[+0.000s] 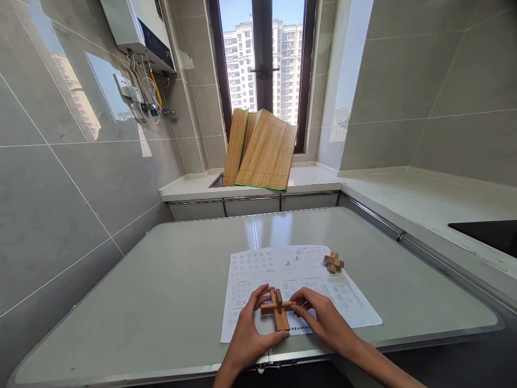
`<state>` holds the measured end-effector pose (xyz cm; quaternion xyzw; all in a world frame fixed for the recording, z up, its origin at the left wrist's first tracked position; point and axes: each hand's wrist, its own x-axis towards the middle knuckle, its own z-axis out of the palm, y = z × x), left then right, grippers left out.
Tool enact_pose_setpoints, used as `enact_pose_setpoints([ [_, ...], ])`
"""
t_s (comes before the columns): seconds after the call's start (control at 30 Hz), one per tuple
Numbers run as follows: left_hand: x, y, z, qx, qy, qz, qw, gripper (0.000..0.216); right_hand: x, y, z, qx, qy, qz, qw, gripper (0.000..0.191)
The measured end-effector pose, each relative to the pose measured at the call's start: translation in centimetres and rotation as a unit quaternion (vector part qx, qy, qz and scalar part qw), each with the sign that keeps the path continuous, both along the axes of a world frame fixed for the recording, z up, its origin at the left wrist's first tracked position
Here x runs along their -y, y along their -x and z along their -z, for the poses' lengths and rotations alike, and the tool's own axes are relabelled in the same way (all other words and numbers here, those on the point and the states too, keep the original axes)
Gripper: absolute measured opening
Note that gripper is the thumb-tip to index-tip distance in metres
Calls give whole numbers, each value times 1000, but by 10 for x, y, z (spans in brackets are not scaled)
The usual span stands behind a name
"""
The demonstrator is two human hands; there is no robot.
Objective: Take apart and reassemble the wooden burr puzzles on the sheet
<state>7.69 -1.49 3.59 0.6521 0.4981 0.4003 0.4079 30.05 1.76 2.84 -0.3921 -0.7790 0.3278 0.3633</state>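
Seen from the head camera, the counter (169,302) has much bare surface to the left and behind the printed sheet (299,280), whose front edge lies near the front edge of the counter. Both hands work at this near edge. The left hand (247,331) curls around the wooden cross puzzle (278,309), fingers half closed on its left arm. The right hand (323,318) pinches its right arm. A second small wooden puzzle (333,262) rests apart on the sheet, further back to the right.
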Motion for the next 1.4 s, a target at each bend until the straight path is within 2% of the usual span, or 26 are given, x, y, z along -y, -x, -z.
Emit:
enact_pose_setpoints([
  [0.23, 3, -2, -5, -8, -8, -13, 1000, 84, 3, 4, 4, -2, -20, 15, 1000, 20],
  [0.47, 2, 1, 0, -33, -31, -17, 999, 90, 0, 6, 3, 5, -22, 43, 999, 21],
  [0.8, 5, -1, -3, -5, -37, -14, 999, 87, -7, 6, 3, 3, -5, -1, 1000, 24],
  [1.0, 6, 0, -2, 7, -23, 6, 1000, 89, -8, 3, -3, -6, 13, -36, 999, 26],
  [1.2, 9, 0, -5, -6, -14, -2, 1000, 89, -4, -3, -10, -36, 43, -73, 996, 25],
  [1.33, 9, -1, -5, -32, -52, -12, 998, 86, -4, -4, -10, -39, 47, -81, 995, 24],
  [1.4, 7, -1, -2, -53, -94, -29, 994, 84, -5, -3, -12, -36, 40, -56, 997, 25],
])
